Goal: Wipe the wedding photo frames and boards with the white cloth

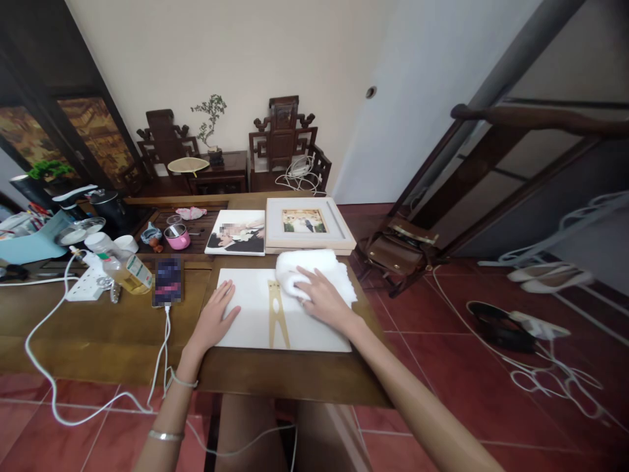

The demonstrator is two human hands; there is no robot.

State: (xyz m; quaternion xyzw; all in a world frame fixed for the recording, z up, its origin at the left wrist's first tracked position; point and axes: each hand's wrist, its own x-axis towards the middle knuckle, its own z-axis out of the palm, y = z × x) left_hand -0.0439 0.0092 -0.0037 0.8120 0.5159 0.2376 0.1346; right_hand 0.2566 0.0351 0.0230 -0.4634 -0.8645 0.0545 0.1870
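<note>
A white flat board (pixel 255 321) lies on the wooden table (pixel 98 328) in front of me, with a tan wooden stand piece (pixel 276 314) across its middle. My left hand (pixel 216 318) rests flat on the board's left edge, fingers stretched out. My right hand (pixel 322 298) presses down on a white fluffy cloth (pixel 314 265) at the board's upper right corner, fingers curled over it.
Behind the board lie a framed photo (pixel 307 224) and a photo print (pixel 236 233). A phone (pixel 168 280) on a white cable, a bottle (pixel 130 272), a power strip (pixel 88 285) and a pink pot (pixel 177 237) stand to the left. Shoes and cables litter the red tile floor at right.
</note>
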